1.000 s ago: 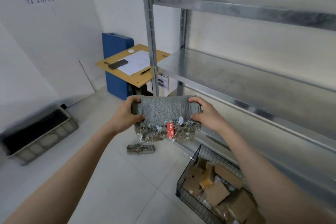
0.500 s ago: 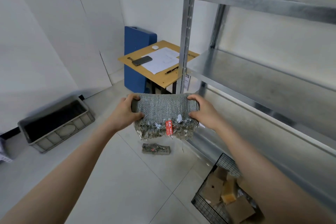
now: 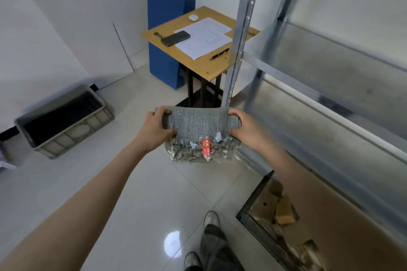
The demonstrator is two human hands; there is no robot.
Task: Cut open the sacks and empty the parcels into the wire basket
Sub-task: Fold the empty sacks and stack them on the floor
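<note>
Cardboard parcels (image 3: 265, 204) lie in the wire basket (image 3: 246, 223) low at right. Farther out, left hand (image 3: 154, 131) and right hand (image 3: 247, 131) each clamp one end of the folded woven sack (image 3: 198, 124) above the floor (image 3: 154, 196); even tension should keep the fold tight.

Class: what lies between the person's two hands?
In the head view, a folded grey sack with a red tag, gripped at each end by the left hand and right hand.

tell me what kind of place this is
Probably a parcel sorting room or small warehouse: bare metal shelving on the right, a wire basket of cardboard parcels on the floor, and a folded woven sack gripped by the left hand and right hand.
</note>
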